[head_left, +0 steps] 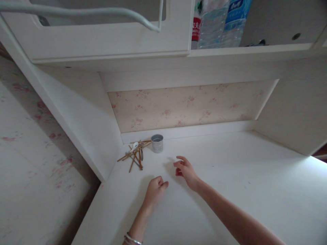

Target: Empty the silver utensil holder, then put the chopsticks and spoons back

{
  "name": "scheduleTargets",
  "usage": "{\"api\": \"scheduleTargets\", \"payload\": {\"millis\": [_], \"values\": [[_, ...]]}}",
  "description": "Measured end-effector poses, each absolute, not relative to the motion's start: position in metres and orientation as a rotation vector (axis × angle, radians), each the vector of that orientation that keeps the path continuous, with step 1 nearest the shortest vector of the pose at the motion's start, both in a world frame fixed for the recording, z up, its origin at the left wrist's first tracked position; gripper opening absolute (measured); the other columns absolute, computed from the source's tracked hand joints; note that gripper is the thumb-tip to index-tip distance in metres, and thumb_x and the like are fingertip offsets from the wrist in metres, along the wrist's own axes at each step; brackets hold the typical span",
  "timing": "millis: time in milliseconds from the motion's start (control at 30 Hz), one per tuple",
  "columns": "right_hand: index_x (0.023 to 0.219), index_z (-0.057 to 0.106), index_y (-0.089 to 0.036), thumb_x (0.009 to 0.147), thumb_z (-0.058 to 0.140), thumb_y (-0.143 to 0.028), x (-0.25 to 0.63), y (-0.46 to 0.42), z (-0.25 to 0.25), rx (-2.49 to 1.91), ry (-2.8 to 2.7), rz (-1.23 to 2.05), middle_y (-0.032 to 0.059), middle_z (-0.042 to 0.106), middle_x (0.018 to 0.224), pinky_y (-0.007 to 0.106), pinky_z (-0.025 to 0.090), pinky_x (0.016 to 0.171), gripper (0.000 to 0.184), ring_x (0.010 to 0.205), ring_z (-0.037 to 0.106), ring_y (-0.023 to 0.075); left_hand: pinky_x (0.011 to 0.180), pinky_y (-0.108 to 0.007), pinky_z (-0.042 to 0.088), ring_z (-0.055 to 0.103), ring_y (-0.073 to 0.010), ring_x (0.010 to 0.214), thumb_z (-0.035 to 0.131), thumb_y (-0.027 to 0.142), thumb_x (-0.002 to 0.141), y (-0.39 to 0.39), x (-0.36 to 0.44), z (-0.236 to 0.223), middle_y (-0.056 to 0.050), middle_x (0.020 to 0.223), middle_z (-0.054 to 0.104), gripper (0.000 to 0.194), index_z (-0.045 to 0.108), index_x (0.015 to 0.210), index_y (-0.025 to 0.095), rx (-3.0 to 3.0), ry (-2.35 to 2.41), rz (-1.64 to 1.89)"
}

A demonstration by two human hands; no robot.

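Observation:
My left hand (154,191) is above the white tabletop with its fingers curled into a loose fist; nothing shows in it. To its right and a little farther off, my right hand (186,172) has bent fingers held apart, with nothing between them. A grey metal utensil holder (157,144) with small holes stands upright beyond both hands, touching neither. Left of it lies a crossed pile of brown chopsticks (133,154). Among them are a white spoon (134,146) and a metal spoon (142,155).
The white tabletop (230,183) is bounded by a left side panel (84,119) and a right panel (293,112). Overhead, a cabinet (114,41) and an open shelf (250,50) hold plastic bottles (213,25). A pale bar (102,12) crosses the upper left.

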State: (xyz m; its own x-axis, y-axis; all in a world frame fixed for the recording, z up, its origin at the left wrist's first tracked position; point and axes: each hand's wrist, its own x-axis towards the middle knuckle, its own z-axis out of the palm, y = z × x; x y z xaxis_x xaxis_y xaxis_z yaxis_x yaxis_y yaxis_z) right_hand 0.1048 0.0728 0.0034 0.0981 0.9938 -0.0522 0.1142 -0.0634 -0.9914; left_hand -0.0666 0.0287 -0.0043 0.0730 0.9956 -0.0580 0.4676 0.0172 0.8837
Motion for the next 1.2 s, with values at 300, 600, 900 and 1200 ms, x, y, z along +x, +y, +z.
{"api": "scheduleTargets", "payload": {"millis": [300, 600, 900, 1200], "values": [[0.077, 0.062, -0.018, 0.083, 0.058, -0.044, 0.119, 0.010, -0.018, -1.246, -1.414, 1.175, -0.0053, 0.047, 0.053, 0.022, 0.031, 0.048, 0.027, 0.049, 0.042, 0.0102, 0.057, -0.025, 0.024, 0.032, -0.0118, 0.059, 0.049, 0.048, 0.081, 0.023, -0.058, -0.008, 0.007, 0.059, 0.028, 0.037, 0.032, 0.061, 0.022, 1.661, 1.459, 0.766], [0.107, 0.068, -0.024, 0.093, 0.045, -0.034, 0.120, 0.000, -0.009, -1.301, -1.867, 0.944, 0.0003, 0.066, 0.067, 0.022, 0.037, 0.055, 0.029, 0.059, 0.057, 0.0143, 0.057, -0.024, 0.027, 0.036, -0.0132, 0.061, 0.046, 0.053, 0.084, 0.008, -0.052, -0.005, 0.006, 0.060, 0.033, 0.038, 0.039, 0.064, 0.021, 1.647, 1.363, 0.702], [0.101, 0.067, -0.025, 0.089, 0.049, -0.026, 0.120, -0.005, -0.001, -1.285, -2.042, 0.850, 0.0002, 0.070, 0.074, 0.021, 0.040, 0.061, 0.022, 0.065, 0.062, 0.0142, 0.058, -0.024, 0.027, 0.038, -0.0138, 0.063, 0.045, 0.052, 0.084, 0.010, -0.052, -0.001, 0.005, 0.061, 0.035, 0.038, 0.040, 0.064, 0.021, 1.660, 1.415, 0.687], [0.102, 0.066, -0.024, 0.089, 0.049, -0.026, 0.120, -0.004, 0.002, -1.299, -2.072, 0.849, 0.0007, 0.071, 0.076, 0.021, 0.040, 0.062, 0.022, 0.066, 0.062, 0.0142, 0.056, -0.024, 0.026, 0.037, -0.0132, 0.060, 0.046, 0.049, 0.085, 0.009, -0.052, 0.000, 0.006, 0.059, 0.035, 0.036, 0.040, 0.063, 0.021, 1.639, 1.404, 0.712]]}}
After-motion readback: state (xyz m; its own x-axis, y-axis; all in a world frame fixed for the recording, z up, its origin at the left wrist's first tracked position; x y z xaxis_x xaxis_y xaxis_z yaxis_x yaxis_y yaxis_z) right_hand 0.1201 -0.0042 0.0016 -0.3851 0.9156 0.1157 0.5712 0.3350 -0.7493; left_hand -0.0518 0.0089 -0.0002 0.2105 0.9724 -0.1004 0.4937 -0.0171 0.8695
